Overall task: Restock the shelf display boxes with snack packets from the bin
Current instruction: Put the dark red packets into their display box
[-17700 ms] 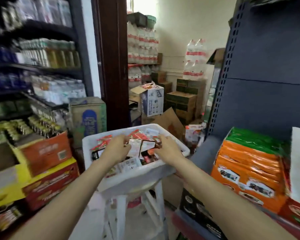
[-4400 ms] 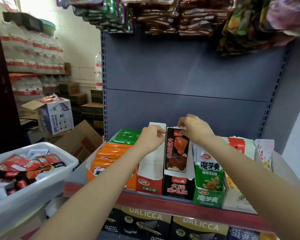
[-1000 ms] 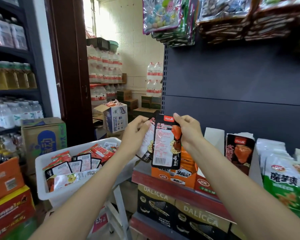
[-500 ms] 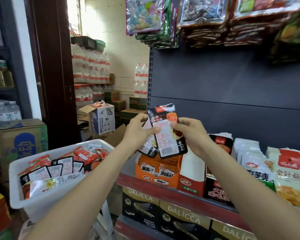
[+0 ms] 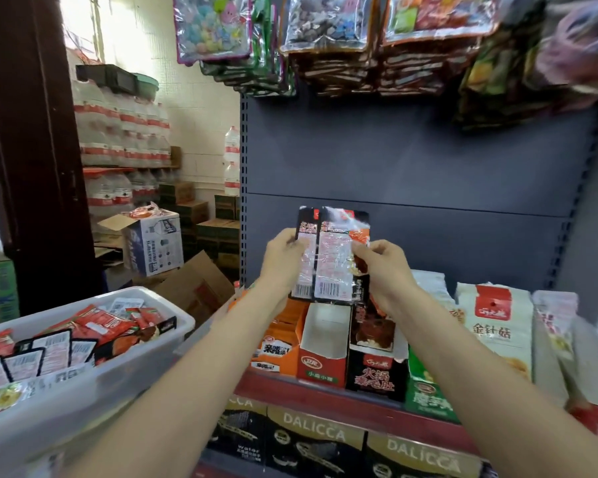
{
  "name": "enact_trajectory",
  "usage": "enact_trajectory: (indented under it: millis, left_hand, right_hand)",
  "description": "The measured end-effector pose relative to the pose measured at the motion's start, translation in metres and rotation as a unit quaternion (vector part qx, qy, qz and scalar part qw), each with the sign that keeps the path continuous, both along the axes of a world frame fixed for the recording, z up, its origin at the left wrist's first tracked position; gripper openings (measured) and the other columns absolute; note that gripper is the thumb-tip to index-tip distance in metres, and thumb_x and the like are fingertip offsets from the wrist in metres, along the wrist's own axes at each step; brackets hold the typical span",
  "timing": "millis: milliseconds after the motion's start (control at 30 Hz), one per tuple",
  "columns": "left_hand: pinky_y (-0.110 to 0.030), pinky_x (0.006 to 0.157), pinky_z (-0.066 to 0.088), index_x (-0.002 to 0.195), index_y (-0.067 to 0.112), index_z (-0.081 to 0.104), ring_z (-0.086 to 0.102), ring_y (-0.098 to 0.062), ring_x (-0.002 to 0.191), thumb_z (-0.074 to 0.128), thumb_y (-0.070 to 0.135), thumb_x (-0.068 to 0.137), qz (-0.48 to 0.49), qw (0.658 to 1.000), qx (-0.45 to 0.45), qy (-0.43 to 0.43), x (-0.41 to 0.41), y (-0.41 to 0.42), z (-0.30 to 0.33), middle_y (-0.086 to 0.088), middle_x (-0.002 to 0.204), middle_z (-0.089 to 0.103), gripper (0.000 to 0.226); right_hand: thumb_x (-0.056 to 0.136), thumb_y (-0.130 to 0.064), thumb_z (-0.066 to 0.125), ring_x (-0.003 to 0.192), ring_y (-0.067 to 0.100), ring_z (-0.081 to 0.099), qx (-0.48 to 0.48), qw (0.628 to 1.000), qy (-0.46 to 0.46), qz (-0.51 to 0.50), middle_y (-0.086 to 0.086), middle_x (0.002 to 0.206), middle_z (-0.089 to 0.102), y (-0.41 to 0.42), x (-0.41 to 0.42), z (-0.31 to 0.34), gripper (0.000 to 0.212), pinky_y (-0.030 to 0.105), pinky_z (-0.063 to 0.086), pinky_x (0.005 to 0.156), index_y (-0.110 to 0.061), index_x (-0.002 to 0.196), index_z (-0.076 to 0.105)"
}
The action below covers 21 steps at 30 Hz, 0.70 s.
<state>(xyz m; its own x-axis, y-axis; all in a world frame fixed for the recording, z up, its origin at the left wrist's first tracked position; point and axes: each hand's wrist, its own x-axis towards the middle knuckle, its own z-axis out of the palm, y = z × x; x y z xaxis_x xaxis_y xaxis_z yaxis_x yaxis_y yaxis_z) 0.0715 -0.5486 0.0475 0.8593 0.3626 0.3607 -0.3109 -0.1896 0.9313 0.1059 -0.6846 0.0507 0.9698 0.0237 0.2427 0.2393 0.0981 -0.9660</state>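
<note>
In the centre of the frame both hands hold a small stack of black snack packets (image 5: 328, 257) upright, backs and barcodes facing the camera, raised above the row of display boxes on the shelf. The left hand (image 5: 283, 260) grips the stack's left edge with thumb and curled fingers; the right hand (image 5: 382, 267) pinches its right edge, fingers bent round the foil. Directly below, the red display box (image 5: 321, 346) stands open and looks empty, its white inside bare. Just right of it the black display box (image 5: 375, 360) shows at least one matching dark packet standing inside, so the held stack likely belongs there and is being squared up before it goes in. The orange display box (image 5: 278, 339) to the left looks well filled. At the lower left of the frame the white bin (image 5: 111, 381) holds many more packets, red ones and black ones lying barcode up, in a loose heap. Judging by that, the restocking is only partly done: the stack in hand is not yet placed, the red box needs filling, and much of the bin is left to sort.
</note>
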Motion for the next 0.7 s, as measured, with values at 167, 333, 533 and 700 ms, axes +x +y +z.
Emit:
enact_trajectory:
  millis: [167,333,533,700]
  left_hand:
    - [-0.043,0.094,0.049,0.108,0.023,0.053,0.060,-0.021,0.107,0.047,0.029,0.097,-0.046,0.995,0.088,-0.007,0.005,-0.017,-0.001,-0.003,0.115,0.063,0.014]
    - [-0.035,0.102,0.036,0.148,0.020,0.018,0.034,-0.021,0.125,0.074,0.045,0.073,0.068,0.955,0.288,-0.015,0.010,-0.028,-0.008,-0.004,0.130,0.032,0.097]
    - [-0.015,0.095,0.031,0.149,0.019,0.022,0.042,-0.013,0.123,0.063,0.026,0.089,0.039,0.947,0.317,-0.032,0.006,-0.039,-0.006,-0.007,0.138,0.040,0.073]
    - [-0.043,0.094,0.050,0.114,0.033,0.066,0.063,-0.029,0.103,0.048,0.046,0.094,-0.151,0.983,0.105,-0.010,0.001,-0.038,0.001,-0.001,0.107,0.069,0.030]
  right_hand:
    - [0.084,-0.016,0.070,0.078,0.023,0.060,-0.003,0.998,-0.017,-0.064,0.008,0.086,0.061,-0.004,0.002,-0.003,0.016,0.038,0.052,0.073,-0.010,0.084,0.055]
    - [0.082,-0.009,0.071,0.082,0.027,0.069,0.029,0.997,-0.038,-0.054,0.008,0.087,0.071,-0.010,-0.005,0.004,0.006,0.036,0.057,0.073,-0.013,0.085,0.069]
    - [0.089,-0.014,0.062,0.085,0.024,0.069,-0.012,0.996,-0.077,-0.031,0.009,0.088,0.073,-0.014,-0.005,0.004,0.011,0.036,0.057,0.075,-0.010,0.084,0.072]
    - [0.100,-0.032,0.040,0.093,0.011,0.066,0.036,0.997,-0.022,0.061,0.005,0.095,0.072,-0.021,-0.012,0.006,0.040,0.027,0.058,0.064,-0.008,0.095,0.071]
